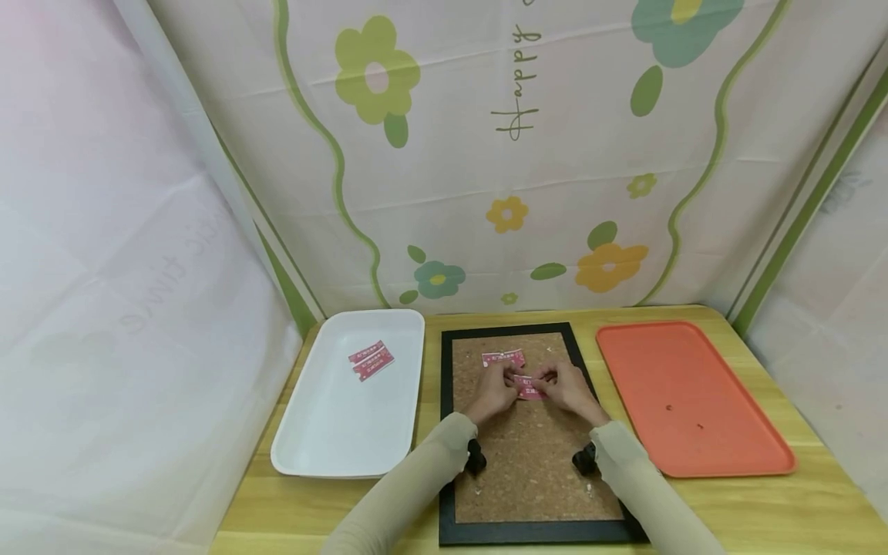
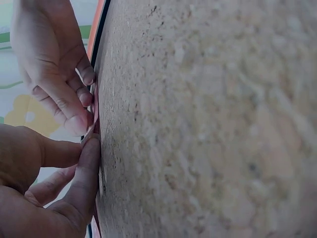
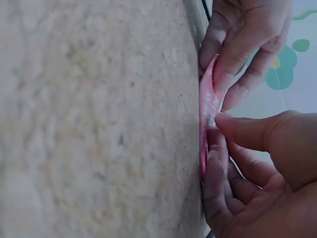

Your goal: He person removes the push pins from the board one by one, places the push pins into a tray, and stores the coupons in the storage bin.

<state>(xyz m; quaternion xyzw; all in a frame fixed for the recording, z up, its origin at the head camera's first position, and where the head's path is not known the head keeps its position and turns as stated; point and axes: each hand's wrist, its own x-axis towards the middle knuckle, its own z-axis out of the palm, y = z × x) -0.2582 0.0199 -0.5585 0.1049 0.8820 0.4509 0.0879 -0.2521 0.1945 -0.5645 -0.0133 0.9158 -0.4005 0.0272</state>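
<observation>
Over the upper part of a cork board, both hands meet at a small pink slip with white print. My left hand pinches its left side between thumb and fingers. The right hand pinches the other side, and the fingertips of both hands are close together. In the right wrist view the slip looks bent and stands edge-on near the cork; the fingers partly cover it. Just beyond the hands, a second pink piece lies on the board, partly hidden by the left hand.
A white tray on the left bears pink printed pieces. On the right lies an orange tray with a couple of tiny dark bits. The board has a black frame. A flowered cloth hangs behind the wooden table.
</observation>
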